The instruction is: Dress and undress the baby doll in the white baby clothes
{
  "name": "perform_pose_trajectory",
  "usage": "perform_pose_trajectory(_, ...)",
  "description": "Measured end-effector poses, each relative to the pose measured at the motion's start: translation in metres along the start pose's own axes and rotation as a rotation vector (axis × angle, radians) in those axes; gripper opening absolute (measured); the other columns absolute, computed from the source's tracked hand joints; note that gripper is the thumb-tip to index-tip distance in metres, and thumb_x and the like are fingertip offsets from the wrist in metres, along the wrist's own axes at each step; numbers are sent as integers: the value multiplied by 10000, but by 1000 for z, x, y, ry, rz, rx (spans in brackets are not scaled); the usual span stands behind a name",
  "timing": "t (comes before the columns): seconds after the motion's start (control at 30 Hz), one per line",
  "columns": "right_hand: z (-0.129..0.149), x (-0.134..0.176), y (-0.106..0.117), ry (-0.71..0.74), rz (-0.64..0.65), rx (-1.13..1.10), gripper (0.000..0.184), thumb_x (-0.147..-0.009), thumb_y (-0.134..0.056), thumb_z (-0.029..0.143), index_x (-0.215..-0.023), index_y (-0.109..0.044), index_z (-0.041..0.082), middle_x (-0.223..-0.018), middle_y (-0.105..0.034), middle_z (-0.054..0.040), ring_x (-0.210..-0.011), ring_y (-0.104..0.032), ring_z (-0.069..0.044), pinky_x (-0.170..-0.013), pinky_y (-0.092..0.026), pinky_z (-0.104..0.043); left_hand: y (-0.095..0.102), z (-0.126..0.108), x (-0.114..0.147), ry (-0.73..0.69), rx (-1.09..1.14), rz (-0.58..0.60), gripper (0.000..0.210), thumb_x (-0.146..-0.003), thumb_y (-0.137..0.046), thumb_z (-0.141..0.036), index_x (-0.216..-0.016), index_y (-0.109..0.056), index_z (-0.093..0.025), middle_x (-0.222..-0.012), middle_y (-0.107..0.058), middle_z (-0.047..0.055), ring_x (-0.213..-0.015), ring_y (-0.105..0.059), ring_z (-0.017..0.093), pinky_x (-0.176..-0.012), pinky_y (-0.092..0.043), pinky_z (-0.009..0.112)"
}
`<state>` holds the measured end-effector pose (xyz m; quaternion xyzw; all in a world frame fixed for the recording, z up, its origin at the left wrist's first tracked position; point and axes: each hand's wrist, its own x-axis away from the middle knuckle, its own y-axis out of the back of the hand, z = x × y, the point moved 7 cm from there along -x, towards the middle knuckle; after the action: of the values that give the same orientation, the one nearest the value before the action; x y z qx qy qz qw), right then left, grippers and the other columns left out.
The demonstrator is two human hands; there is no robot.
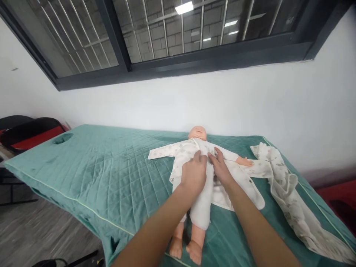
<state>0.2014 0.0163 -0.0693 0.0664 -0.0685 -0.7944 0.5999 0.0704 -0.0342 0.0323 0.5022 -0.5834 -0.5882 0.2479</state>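
A baby doll point(197, 132) lies on its back, head toward the wall and bare feet toward me. It wears white pants point(200, 207) and a white printed baby shirt point(180, 152) whose left-side sleeve is spread out. The shirt's other front panel point(244, 183) lies open beside the doll on the right. My left hand point(194, 172) is closed, its fingertips pinching the cloth at the doll's chest. Close beside it, my right hand point(221, 168) has thumb and fingers bent on the shirt cloth. What exactly sits between the fingertips is partly hidden.
The doll rests on a green quilted table cover point(119, 174) with a hole point(62, 138) at its far left. A crumpled printed cloth point(289, 196) lies along the right edge. Behind are a white wall point(167, 104) and barred window; black-and-red chairs point(33, 133) stand left.
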Motion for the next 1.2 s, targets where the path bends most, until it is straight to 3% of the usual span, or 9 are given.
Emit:
perform_pose_trajectory(0.2, 1, 2, 5, 9, 15, 20, 795, -845, -465, 664, -1492, -276, 243, -1521, -372, -123, -1392, -396, -258, -1149, -339, -412, 10, -11, 44, -119, 294, -149, 436, -868, -456, -102, -1263, -536, -268, -1497, -427, 67, -1203, -577, 229, -925, -547, 383)
perform_pose_trajectory(0.4, -4, -7, 9, 23, 16, 94, 835, -829, -482, 666, -1481, -316, 172, -1431, -467, -170, -1270, -506, -291, -1101, -375, -452, 13, 44, 58, 68, 296, -267, 277, -918, -502, -228, -1176, -601, -256, -1303, -561, 87, -1161, -559, 240, -978, -479, 431)
perform_pose_trajectory(0.57, -2, -8, 11, 28, 10, 120, 834, -814, -494, 675, -1471, -339, 185, -1434, -471, -163, -1245, -516, -300, -1083, -384, -464, 5, 63, 61, 106, 314, -135, 210, -945, -473, -275, -840, -649, -232, -917, -661, 43, -899, -596, 206, -862, -472, 393)
perform_pose_trajectory(0.67, -5, -9, 11, 25, 4, 136, 828, -820, -488, 672, -1468, -347, 177, -1437, -469, -166, -1268, -500, -296, -1100, -367, -452, 13, 64, 43, 110, 363, -190, 204, -938, -463, -248, -879, -658, -234, -927, -675, 57, -942, -607, 212, -886, -474, 370)
perform_pose_trajectory(0.8, -2, -9, 12, 32, 27, 175, 791, -855, -464, 647, -1480, -334, 179, -1426, -488, -157, -1247, -519, -287, -1087, -382, -446, 18, 62, -9, 113, 340, -225, 229, -933, -475, -247, -1083, -644, -205, -1092, -687, 102, -1123, -587, 256, -1006, -436, 398)
perform_pose_trajectory(0.93, 21, -1, 25, 71, 95, 321, 636, -887, -465, 564, -1404, -442, 194, -1298, -609, -124, -1151, -590, -266, -1030, -425, -414, 12, 44, -63, 139, 355, -40, 332, -958, -439, -317, -1206, -593, -159, -1123, -696, 130, -1086, -628, 269, -966, -470, 392)
perform_pose_trajectory(1.03, 29, 0, 50, 79, 150, 522, 381, -905, -447, 440, -1169, -611, 219, -1058, -713, -72, -978, -648, -237, -929, -458, -365, 13, 16, -91, 104, 401, 90, 349, -970, -404, -318, -1238, -575, -176, -1129, -705, 100, -1019, -661, 233, -904, -502, 344)
perform_pose_trajectory(1.13, 17, -9, 82, 44, 139, 825, 278, -897, -404, 290, -845, -664, 205, -857, -720, -74, -885, -647, -229, -870, -429, -338, 10, -23, -109, -13, 372, 174, 338, -967, -400, -297, -1225, -594, -196, -1217, -678, 86, -1112, -629, 215, -935, -491, 312)
perform_pose_trajectory(1.2, 4, -17, 99, 0, 104, 946, 306, -893, -392, 262, -765, -663, 196, -857, -714, -99, -912, -649, -245, -818, -417, -326, -7, -52, -115, -136, 291, 308, 323, -960, -412, -291, -1185, -623, -195, -1203, -680, 91, -1130, -618, 221, -951, -486, 317)
